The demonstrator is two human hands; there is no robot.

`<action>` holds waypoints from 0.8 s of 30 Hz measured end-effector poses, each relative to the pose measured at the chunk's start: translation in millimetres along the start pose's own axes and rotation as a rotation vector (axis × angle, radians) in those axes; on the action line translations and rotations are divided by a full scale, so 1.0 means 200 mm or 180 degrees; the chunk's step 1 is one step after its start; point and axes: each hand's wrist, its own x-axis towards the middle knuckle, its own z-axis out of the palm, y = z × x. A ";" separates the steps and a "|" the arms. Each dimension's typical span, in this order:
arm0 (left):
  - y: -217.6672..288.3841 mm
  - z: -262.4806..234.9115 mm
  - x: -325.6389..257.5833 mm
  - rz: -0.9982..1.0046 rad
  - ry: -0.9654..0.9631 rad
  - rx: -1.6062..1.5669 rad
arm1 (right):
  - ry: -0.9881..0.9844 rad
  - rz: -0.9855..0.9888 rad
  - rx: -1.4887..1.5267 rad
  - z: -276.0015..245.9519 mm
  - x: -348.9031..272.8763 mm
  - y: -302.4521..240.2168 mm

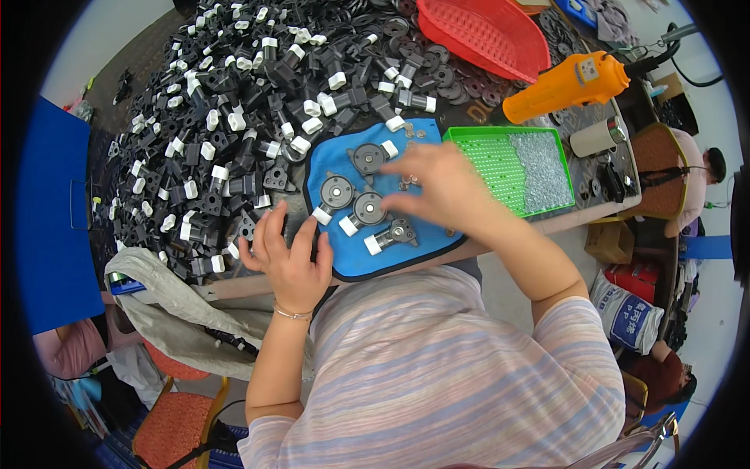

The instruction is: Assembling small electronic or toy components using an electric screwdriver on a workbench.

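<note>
A blue mat (426, 246) lies in front of me. Three black plastic parts with round grey discs and white ends rest on it: an upper one (367, 159), a left one (336, 191) and a middle one (369, 209). Below them sits a similar part (398, 232) with no disc. My right hand (441, 184), blurred, hovers over the mat's right side, thumb and forefinger apart beside the discs; nothing shows between them. At the mat's left edge my left hand (293, 262) has its fingers spread, fingertips near the left part. It holds nothing. Small clear rings (414, 133) lie near the mat's top.
A large heap of black parts with white ends (226, 117) covers the table's left and back. To the right stands a green tray (488, 168) of small silvery pieces. Behind it are an orange power tool (566, 86), a red basket (484, 35) and a bottle (598, 138).
</note>
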 end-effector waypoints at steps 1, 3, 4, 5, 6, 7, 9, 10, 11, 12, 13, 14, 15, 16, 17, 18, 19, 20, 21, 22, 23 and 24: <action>0.00 0.00 0.00 0.0010 0.0021 0.0016 | -0.0025 0.0330 -0.0081 -0.04 0.01 0.03; 0.00 0.01 0.00 0.0016 0.0014 0.0010 | -0.0202 0.0360 -0.0493 -0.09 0.01 0.09; 0.00 0.01 0.00 0.0021 0.0008 0.0010 | -0.0379 0.0386 -0.0901 -0.11 0.00 0.11; 0.00 0.01 0.00 0.0030 0.0009 0.0001 | -0.0374 0.0396 -0.0907 -0.09 0.00 0.12; 0.00 0.01 0.00 0.0026 -0.0005 0.0003 | -0.0450 0.0287 -0.0863 -0.07 -0.01 0.13; 0.00 0.01 0.00 0.0018 -0.0019 0.0006 | -0.0531 0.0174 -0.0819 -0.05 -0.02 0.13; 0.00 0.01 0.00 0.0027 -0.0013 0.0011 | -0.0412 0.0101 -0.0786 -0.04 -0.02 0.13; 0.00 0.01 0.01 0.0036 -0.0008 0.0025 | -0.0291 0.0022 -0.0745 -0.03 -0.01 0.13; 0.00 0.01 0.01 0.0039 -0.0004 0.0027 | -0.0285 0.0020 -0.0747 -0.03 -0.01 0.14; 0.00 0.01 0.00 0.0028 -0.0010 0.0033 | -0.0241 0.0084 -0.0928 -0.02 0.00 0.15; 0.00 0.01 0.00 0.0020 -0.0015 0.0039 | -0.0193 0.0150 -0.1110 -0.02 0.02 0.17; 0.00 0.01 0.00 0.0027 -0.0006 0.0040 | -0.0182 0.0150 -0.1114 -0.01 0.04 0.20; 0.00 0.01 0.00 0.0031 -0.0012 0.0047 | 0.0042 0.0393 -0.1324 0.00 0.08 0.24; 0.00 0.01 0.00 0.0037 -0.0020 0.0048 | 0.0268 0.0643 -0.1534 0.01 0.11 0.28; 0.00 0.01 0.00 0.0046 -0.0012 0.0043 | 0.0251 0.0767 -0.1688 0.00 0.14 0.31; 0.00 0.01 0.00 0.0035 -0.0021 0.0038 | 0.0261 0.0770 -0.1695 0.01 0.15 0.33; 0.00 0.01 0.00 0.0017 -0.0027 0.0043 | 0.0439 0.0755 -0.1750 0.02 0.17 0.36; 0.00 0.01 0.00 0.0015 -0.0015 0.0049 | 0.0616 0.0738 -0.1804 0.03 0.18 0.38; 0.00 0.01 0.00 0.0012 -0.0026 0.0056 | 0.0624 0.0727 -0.1806 0.04 0.20 0.40; 0.00 0.01 0.00 0.0006 -0.0038 0.0061 | 0.0633 0.0766 -0.1813 0.03 0.22 0.41; 0.00 0.01 0.00 0.0000 -0.0029 0.0063 | 0.0643 0.0805 -0.1820 0.03 0.23 0.43; 0.00 0.01 0.00 0.0012 -0.0022 0.0069 | 0.0646 0.0795 -0.1824 0.03 0.26 0.45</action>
